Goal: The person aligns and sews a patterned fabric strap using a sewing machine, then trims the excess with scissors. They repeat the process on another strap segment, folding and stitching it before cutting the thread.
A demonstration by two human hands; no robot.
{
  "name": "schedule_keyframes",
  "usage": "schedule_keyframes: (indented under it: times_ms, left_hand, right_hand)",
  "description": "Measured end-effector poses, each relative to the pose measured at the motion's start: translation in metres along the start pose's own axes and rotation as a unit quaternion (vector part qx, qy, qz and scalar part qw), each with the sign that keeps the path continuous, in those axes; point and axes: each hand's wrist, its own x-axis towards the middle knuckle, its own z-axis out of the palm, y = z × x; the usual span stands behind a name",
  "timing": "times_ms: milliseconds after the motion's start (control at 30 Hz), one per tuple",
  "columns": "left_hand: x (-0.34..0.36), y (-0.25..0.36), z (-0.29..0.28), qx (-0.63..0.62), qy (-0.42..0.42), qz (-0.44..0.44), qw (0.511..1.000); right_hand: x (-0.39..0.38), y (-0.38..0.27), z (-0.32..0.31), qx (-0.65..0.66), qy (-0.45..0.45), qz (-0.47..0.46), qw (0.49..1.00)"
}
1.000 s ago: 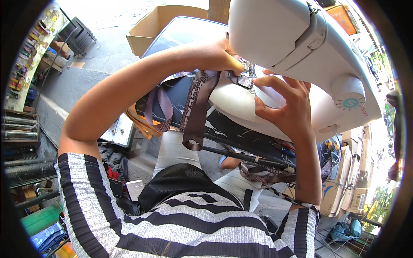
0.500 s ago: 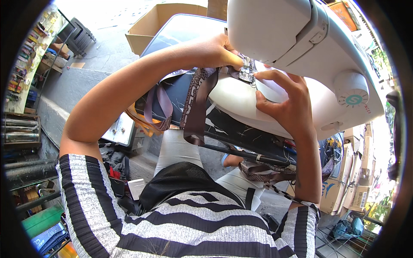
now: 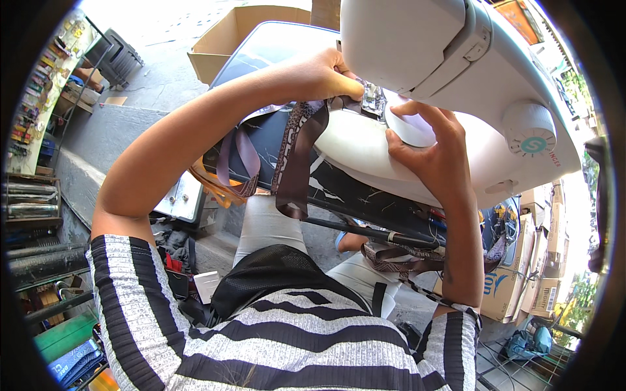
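Strap point(image 3: 293, 186) hangs below left hand point(image 3: 331, 78), whose grip I cannot tell; right hand point(image 3: 433, 144), fingers apart, has presser foot point(image 3: 373, 103) at its left. Better guide strap flat.

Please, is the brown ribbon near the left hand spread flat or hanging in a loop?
In a loop: the brown ribbon hangs below the left hand and turns back up at its lower end.

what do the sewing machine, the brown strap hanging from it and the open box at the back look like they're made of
Sewing machine: probably moulded plastic, smooth and glossy white, with rounded edges and panel seams.
Brown strap: apparently woven fabric, perhaps synthetic, given its soft sheen and limp fold.
Open box: likely cardboard, matte tan with thin, flat walls.
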Motion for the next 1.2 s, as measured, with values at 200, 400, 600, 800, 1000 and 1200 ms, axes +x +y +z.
schedule_keyframes:
  times_ms: [200, 400, 600, 800, 1000, 1200]
  left_hand:
    - [0.0, -0.001, 0.003, 0.008, 0.018, 0.01, 1.0]
    - [0.0, -0.002, 0.003, 0.014, 0.028, 0.013, 0.999]
    - [0.002, -0.005, 0.004, 0.021, 0.031, 0.021, 0.999]
    - [0.004, -0.008, 0.004, 0.021, 0.04, 0.035, 0.998]
    - [0.005, -0.011, 0.006, 0.013, 0.052, 0.045, 0.998]
    - [0.006, -0.012, 0.006, 0.022, 0.049, 0.051, 0.997]
  right_hand:
    - [0.0, -0.001, 0.001, 0.008, 0.008, 0.004, 1.0]
    - [0.001, 0.0, 0.002, 0.012, 0.007, 0.004, 1.0]
    - [0.0, 0.003, 0.002, 0.024, 0.002, 0.019, 1.0]
    - [0.0, 0.004, 0.004, 0.019, -0.012, 0.045, 0.999]
    - [0.0, 0.004, 0.003, 0.022, -0.01, 0.042, 0.999]
    - [0.002, 0.002, 0.004, 0.012, -0.021, 0.057, 0.998]
